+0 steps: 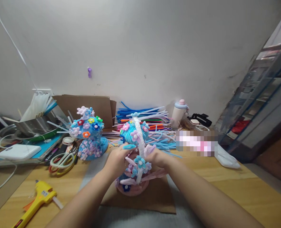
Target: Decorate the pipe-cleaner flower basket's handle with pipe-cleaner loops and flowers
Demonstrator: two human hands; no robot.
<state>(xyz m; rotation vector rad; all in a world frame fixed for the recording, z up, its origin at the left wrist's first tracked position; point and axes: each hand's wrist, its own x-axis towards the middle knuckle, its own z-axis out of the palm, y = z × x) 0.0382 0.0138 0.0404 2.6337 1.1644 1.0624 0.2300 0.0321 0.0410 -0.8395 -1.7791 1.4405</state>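
In the middle of the table stands a pipe-cleaner craft (pixel 133 134) with a blue, flower-dotted mushroom-like top, a pink round base and several small fuzzy flowers. A white fuzzy strip (pixel 141 142) runs down its near side. From the left, my left hand (pixel 118 159) closes on the craft just below the blue top, beside a light-blue petal. My right hand (pixel 157 158) closes on it from the other side, near a pale purple flower. Most fingertips of both hands are hidden behind the craft. A brown cardboard sheet (pixel 161 198) lies beneath it.
A similar finished-looking flower craft (pixel 87 129) stands left. Scissors (pixel 63 160) and a yellow glue gun (pixel 39 199) lie on the left side. Bundled pipe cleaners (pixel 140 113) lie at the back. A bottle (pixel 179 114) stands back right, with shelves (pixel 259 82) beyond.
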